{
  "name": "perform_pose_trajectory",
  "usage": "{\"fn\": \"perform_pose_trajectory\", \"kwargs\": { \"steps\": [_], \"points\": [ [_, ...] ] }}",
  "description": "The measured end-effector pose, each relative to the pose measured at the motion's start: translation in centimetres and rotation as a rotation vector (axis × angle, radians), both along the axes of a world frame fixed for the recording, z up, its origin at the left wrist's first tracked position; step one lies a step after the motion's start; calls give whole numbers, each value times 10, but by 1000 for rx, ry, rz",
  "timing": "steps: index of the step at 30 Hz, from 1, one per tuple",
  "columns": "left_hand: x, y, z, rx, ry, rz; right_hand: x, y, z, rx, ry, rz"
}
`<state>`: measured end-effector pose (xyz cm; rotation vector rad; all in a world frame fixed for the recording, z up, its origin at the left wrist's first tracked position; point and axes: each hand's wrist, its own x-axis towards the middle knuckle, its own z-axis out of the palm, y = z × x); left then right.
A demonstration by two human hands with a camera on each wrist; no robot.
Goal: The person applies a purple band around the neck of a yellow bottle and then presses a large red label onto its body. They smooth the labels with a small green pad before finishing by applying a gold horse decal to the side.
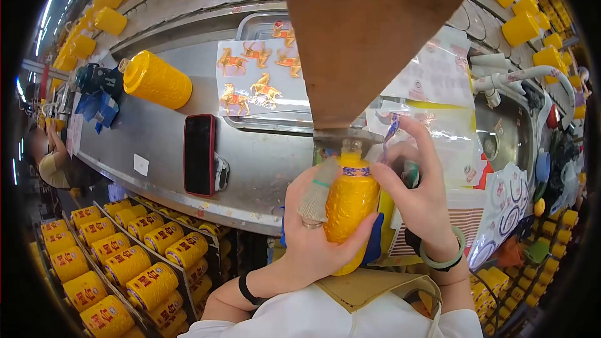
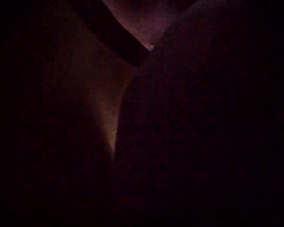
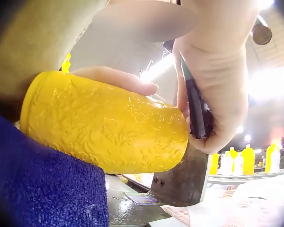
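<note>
An embossed yellow bottle (image 1: 354, 206) (image 3: 109, 125) with a clear top stands tilted against the apron, a blue patterned band (image 1: 355, 171) round its neck. My left hand (image 1: 313, 244) grips its body, thumb at the near side; a pale, fibrous piece with a green band (image 1: 315, 199) lies against the fingers. Beside the neck, my right hand (image 1: 419, 188) (image 3: 222, 71) has its thumb by the band and its raised index finger at a blue-purple strip (image 1: 392, 129). A dark and green object (image 3: 199, 109) is tucked in its curled fingers. The left wrist view is nearly black.
A phone (image 1: 199, 155) and another yellow bottle (image 1: 156, 79) are on the metal table (image 1: 263, 150). Horse stickers (image 1: 263, 78) lie beyond. A brown post (image 1: 375, 31) rises ahead, a sink (image 1: 501, 134) sits right, bottle crates (image 1: 125, 250) lower left. Blue cloth (image 3: 52, 179) touches the held bottle.
</note>
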<state>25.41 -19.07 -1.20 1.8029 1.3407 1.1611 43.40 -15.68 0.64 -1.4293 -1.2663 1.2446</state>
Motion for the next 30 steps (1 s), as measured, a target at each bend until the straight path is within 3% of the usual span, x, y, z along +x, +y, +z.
{"fn": "perform_pose_trajectory", "kwargs": {
  "steps": [13, 16, 18, 19, 20, 22, 23, 24, 26, 30],
  "points": [
    [4, -1, -1, -10, -23, 0, -1, 2, 1, -19, -5, 23],
    [3, -1, 0, -18, -24, 13, 0, 1, 1, -3, 61, -78],
    [1, 0, 0, -3, -2, 0, 22, 4, 2, -145, -209, 21],
    [0, 1, 1, -3, -1, -3, 29, 2, -3, -150, -308, -29],
    [-1, 2, 2, 12, 40, -14, 33, 0, -6, -151, -309, -31],
    [-1, 2, 2, 24, 80, -29, 38, -8, -9, 28, -612, -173],
    [0, 2, 2, 31, 74, -20, 37, -10, -11, 194, -611, -165],
    [0, 2, 1, 39, 69, -11, 32, -11, -7, 189, -611, -169],
    [0, 3, 3, 42, 81, -25, 14, -12, 5, 386, -454, -2],
    [-2, 0, 1, -18, 17, -24, 5, -7, -9, 466, -385, 98]
  ]
}}
